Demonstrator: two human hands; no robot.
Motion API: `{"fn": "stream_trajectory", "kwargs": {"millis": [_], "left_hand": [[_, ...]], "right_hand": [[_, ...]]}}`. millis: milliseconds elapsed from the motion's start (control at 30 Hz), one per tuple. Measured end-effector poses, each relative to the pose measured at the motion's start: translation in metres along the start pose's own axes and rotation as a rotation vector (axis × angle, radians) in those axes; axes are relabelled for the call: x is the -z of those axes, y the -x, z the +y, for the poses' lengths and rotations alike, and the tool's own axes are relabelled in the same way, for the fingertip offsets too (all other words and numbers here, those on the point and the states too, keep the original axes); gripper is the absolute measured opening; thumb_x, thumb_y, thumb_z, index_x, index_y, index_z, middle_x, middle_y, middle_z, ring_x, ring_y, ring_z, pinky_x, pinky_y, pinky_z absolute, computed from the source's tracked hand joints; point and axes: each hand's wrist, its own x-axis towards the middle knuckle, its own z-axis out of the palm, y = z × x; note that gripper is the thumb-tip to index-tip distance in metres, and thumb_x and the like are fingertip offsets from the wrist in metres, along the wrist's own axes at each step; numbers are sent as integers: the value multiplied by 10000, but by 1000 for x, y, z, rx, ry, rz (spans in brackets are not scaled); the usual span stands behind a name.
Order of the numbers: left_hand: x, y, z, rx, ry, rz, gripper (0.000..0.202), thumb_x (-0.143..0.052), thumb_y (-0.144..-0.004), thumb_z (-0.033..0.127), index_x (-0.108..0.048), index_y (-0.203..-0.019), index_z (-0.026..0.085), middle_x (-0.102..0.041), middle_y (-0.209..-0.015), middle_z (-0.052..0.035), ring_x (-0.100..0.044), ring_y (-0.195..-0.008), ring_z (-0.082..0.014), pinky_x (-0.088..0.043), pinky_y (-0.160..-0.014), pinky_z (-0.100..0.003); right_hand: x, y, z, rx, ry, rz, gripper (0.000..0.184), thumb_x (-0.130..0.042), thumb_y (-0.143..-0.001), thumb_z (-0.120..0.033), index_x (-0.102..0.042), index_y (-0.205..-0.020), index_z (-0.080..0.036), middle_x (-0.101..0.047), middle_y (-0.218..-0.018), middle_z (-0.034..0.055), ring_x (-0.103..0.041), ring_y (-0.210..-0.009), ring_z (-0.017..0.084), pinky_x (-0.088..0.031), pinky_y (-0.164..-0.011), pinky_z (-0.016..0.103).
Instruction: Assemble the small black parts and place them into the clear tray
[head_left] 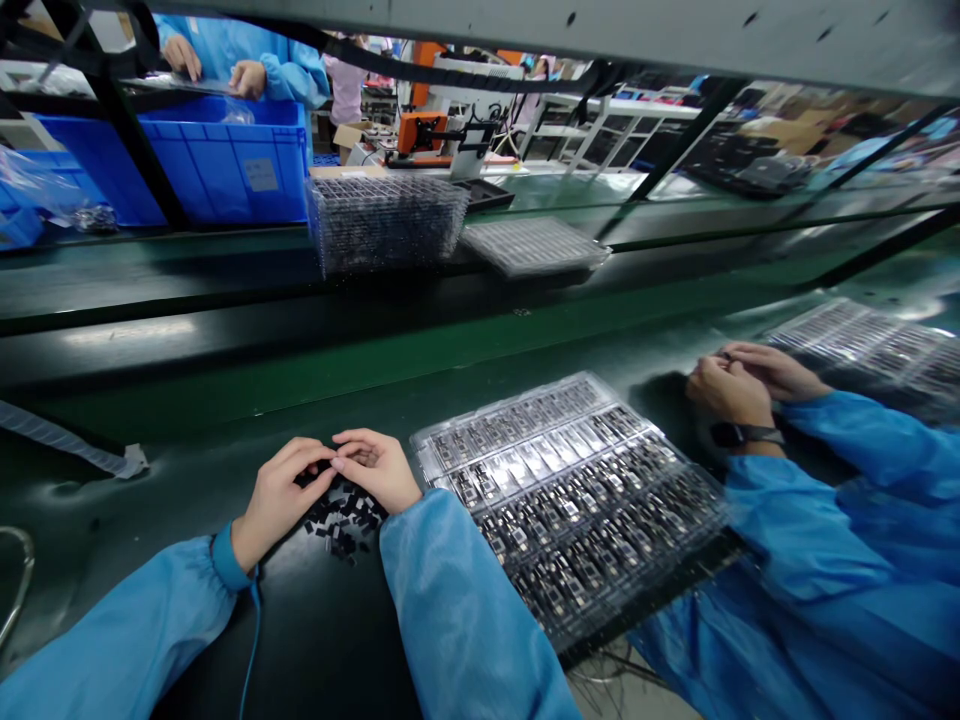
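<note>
Seemingly fine piecework: left hand [281, 492] and right hand [381, 472] curled over black pieces [345, 541], cannot tell if gripping; needs steady fingertips.

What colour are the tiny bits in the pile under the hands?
The tiny bits look mostly black; the head view shows them best.

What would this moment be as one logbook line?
Left hand and right hand: close together | Held item: unclear | Below: loose black pieces | To the right: clear tray of small parts
</note>
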Motion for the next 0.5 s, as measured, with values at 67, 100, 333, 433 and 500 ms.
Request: {"fn": "stream_trajectory", "kwargs": {"millis": [67,100,333,433,500], "left_hand": [[0,0,1,-6,4,6,103,-646,-893,178,-682,-986,199,-649,-954,-40,-585,-713,-98,-513,-650,-220],[0,0,1,-8,6,7,104,-648,-890,172,-682,-986,197,-649,-955,-39,-583,-710,-96,-511,-648,-218],[0,0,-1,-9,3,6,114,-651,-890,173,-685,-996,198,-649,-968,-44,-589,-726,-100,-516,-656,-219],[0,1,-1,-8,8,8,117,-652,-889,174,-687,-998,201,-650,-966,-41,-592,-727,-101,-518,-659,-221],[-1,1,-2,-9,9,7,119,-652,-889,176,-688,-1000,201,-651,-965,-41,-595,-729,-102,-519,-658,-222]], "right_hand": [[0,0,0,0,6,0,419,-859,-705,-353,-722,-1055,-169,-734,-836,30,-698,-754,159,-554,-789,295],[0,0,1,0,10,0,421,-858,-706,-355,-722,-1058,-169,-734,-836,29,-698,-754,160,-555,-788,295],[1,0,3,3,9,-4,411,-857,-708,-340,-728,-1062,-176,-741,-842,28,-701,-749,155,-556,-774,283],[1,0,2,0,10,-9,411,-857,-709,-337,-729,-1065,-178,-747,-854,33,-707,-763,161,-559,-782,287],[1,0,2,0,13,-11,412,-858,-709,-336,-730,-1068,-178,-750,-859,35,-711,-770,164,-560,-787,291]]}}
